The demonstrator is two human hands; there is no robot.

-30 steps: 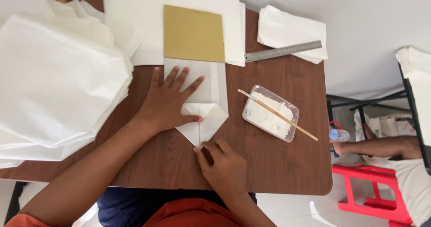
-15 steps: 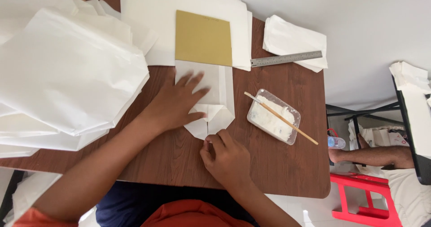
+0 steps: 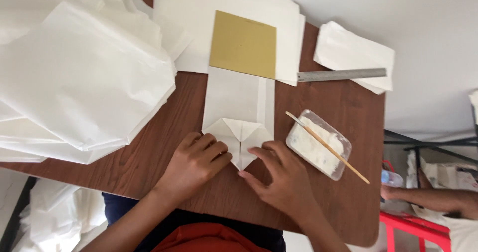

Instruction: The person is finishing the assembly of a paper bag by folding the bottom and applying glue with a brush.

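The folded white paper bag (image 3: 238,113) lies flat in the middle of the brown bench (image 3: 318,192), its near end creased into a pointed diamond flap just beyond both hands. To judge by the creases, the step in hand is shaping the bag's bottom fold; the next move calls for firm, even pressure along the flap edges so they stay square. A big loose heap of white sheets (image 3: 74,77) fills the far left, and a flat stack of paper (image 3: 194,18) lies at the far side, bearing a mustard-yellow card (image 3: 244,44) that touches the bag's far end. The left hand (image 3: 195,165) rests open, fingers curled down onto the flap's left corner; the right hand (image 3: 284,178) is open too, fingertips pressing the point. To the right sits a clear tray of white paste (image 3: 318,144) with a thin stick (image 3: 328,148) across it, near the bench's right edge; bare room lies near-left.
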